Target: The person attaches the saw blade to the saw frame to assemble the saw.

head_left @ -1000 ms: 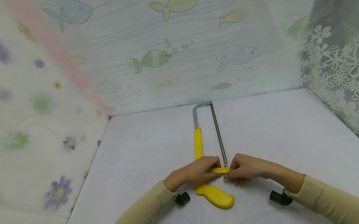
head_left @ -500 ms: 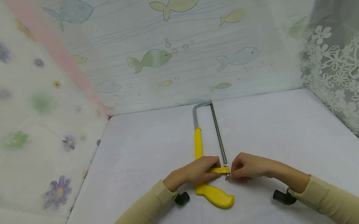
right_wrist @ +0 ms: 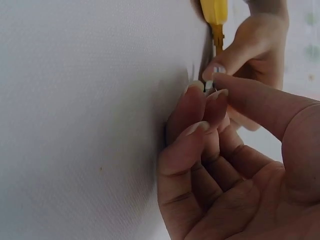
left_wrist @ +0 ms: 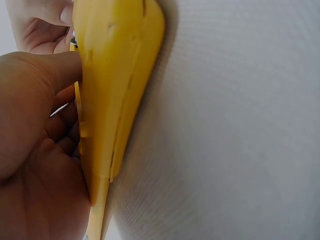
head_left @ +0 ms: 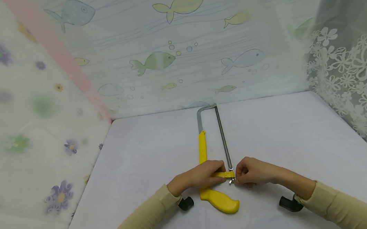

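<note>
A hacksaw point(head_left: 220, 200) with a yellow handle and a steel front bow lies flat on the white-covered table, its narrow blade point(head_left: 223, 140) on the right side. My left hand point(head_left: 202, 174) holds the yellow arm at the blade's near end, thumb and fingers on either side of it; in the left wrist view the yellow handle point(left_wrist: 115, 90) hides part of the grip. Just below that arm sits a small metal wing nut point(head_left: 231, 182). My right hand point(head_left: 253, 171) pinches at it with thumb and fingertips, seen closely in the right wrist view around the metal piece point(right_wrist: 209, 85).
Behind the table point(head_left: 153, 140) hangs a curtain with printed fish point(head_left: 159, 60), and the saw's far end reaches close to it. A flowered cloth point(head_left: 32, 136) stands on the left, lace point(head_left: 349, 67) on the right. Black wrist devices point(head_left: 186, 203) sit under both cuffs.
My right hand has shifted slightly right from the saw's near end, and the wing nut has come into view, its angle altered since half a second ago. My left hand keeps its place.
</note>
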{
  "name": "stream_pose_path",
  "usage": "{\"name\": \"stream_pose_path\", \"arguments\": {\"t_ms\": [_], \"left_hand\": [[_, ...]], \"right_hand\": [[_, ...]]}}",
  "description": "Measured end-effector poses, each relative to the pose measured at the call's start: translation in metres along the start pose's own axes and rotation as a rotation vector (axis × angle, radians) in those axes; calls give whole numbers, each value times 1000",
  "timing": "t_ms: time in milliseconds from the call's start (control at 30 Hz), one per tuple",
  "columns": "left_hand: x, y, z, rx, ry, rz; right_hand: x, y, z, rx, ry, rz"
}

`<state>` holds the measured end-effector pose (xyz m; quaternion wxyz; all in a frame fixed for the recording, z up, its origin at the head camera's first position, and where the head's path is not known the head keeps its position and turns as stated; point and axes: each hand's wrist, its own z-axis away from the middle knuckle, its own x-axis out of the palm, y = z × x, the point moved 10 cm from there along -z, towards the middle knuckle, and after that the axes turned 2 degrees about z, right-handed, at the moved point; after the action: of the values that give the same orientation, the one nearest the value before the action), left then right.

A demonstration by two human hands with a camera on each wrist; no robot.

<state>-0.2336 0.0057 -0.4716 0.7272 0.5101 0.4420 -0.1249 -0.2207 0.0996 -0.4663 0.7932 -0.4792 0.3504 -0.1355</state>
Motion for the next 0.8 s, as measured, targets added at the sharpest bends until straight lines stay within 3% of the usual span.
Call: {"name": "stream_pose_path", "arguments": {"t_ms": [800], "left_hand": [[-1,1,1,5,-5,27]], "right_hand": [[6,3,-4,94,21,14]]}}
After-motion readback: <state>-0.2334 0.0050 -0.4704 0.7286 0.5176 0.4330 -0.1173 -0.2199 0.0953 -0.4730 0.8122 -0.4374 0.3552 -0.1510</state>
